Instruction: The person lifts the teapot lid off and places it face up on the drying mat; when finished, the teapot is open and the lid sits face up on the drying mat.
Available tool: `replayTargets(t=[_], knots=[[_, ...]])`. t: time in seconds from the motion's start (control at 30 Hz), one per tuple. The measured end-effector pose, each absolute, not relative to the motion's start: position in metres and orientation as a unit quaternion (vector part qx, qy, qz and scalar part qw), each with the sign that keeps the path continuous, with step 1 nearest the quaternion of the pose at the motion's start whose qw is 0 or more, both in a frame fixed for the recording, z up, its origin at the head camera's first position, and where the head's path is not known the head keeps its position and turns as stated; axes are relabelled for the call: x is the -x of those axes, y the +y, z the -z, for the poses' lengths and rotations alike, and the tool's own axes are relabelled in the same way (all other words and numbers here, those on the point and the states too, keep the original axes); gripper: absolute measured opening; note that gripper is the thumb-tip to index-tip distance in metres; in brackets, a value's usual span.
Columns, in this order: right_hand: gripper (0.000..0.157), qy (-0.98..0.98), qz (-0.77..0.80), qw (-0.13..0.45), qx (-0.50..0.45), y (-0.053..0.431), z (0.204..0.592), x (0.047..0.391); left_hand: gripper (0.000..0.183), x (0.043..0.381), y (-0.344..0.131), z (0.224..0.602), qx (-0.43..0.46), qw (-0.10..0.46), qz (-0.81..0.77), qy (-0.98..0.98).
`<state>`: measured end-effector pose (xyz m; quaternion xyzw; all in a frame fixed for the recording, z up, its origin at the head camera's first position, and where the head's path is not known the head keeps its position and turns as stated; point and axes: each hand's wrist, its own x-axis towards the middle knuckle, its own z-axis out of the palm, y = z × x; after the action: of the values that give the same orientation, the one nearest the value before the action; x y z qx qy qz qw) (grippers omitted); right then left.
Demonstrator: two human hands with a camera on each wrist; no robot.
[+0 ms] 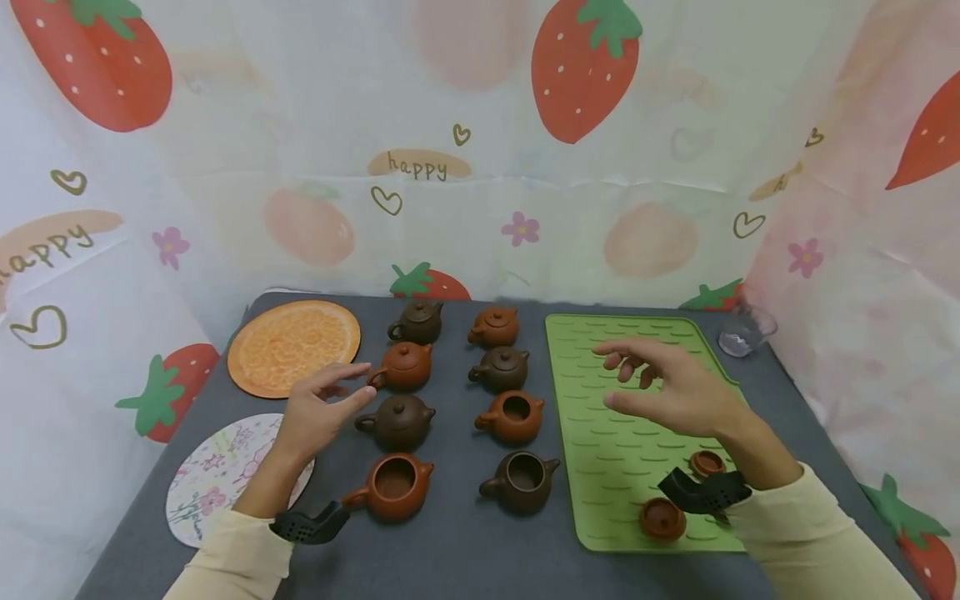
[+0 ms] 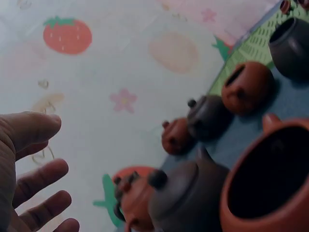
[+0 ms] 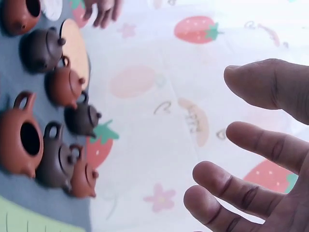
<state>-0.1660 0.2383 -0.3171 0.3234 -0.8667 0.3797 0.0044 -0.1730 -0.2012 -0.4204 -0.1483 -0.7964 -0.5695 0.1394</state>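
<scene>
My left hand [image 1: 318,412] hovers left of the teapots, fingers apart and holding nothing. Its fingertips overlap the handle of a red lidded teapot [image 1: 406,367] in the head view; the left wrist view has them in the air. A dark lidded teapot [image 1: 402,422] and a lidless red teapot [image 1: 395,512] stand nearby. The right column holds a red lidded teapot [image 1: 495,327], a dark lidded one [image 1: 501,369], a lidless red one [image 1: 510,430] and a lidless dark one [image 1: 525,502]. Above the green mat [image 1: 600,500], my right hand [image 1: 675,387] is held with spread fingers, gripping nothing.
Two reddish-brown lids [image 1: 663,519] lie on the mat, with another piece partly hidden by the right wrist camera. A clear glass cup [image 1: 742,333] stands at back right. On the left are an orange round mat [image 1: 292,346] and a floral round mat [image 1: 213,475]. Another dark teapot [image 1: 417,323] stands behind.
</scene>
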Motion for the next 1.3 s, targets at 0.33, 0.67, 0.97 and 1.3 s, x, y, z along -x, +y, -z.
replayTargets(t=[0.33, 0.67, 0.97, 1.3], knots=[[0.046, -0.852, -0.401, -0.006, -0.336, 0.206, 0.322, 0.175, 0.033, 0.175, -0.212, 0.449, 0.117, 0.095, 0.595, -0.790], [0.045, -0.835, -0.429, -0.026, -0.344, 0.177, 0.333, 0.186, 0.032, 0.171, -0.214, 0.459, 0.101, 0.022, 0.589, -0.801], [0.039, -0.819, -0.446, -0.054, -0.358, 0.151, 0.350, 0.198, 0.030, 0.184, -0.224, 0.499, 0.059, 0.004, 0.578, -0.814], [0.037, -0.779, -0.502, -0.109, -0.360, 0.118, 0.375, 0.211, 0.023, 0.176, -0.218, 0.480, 0.055, 0.000, 0.578, -0.814]])
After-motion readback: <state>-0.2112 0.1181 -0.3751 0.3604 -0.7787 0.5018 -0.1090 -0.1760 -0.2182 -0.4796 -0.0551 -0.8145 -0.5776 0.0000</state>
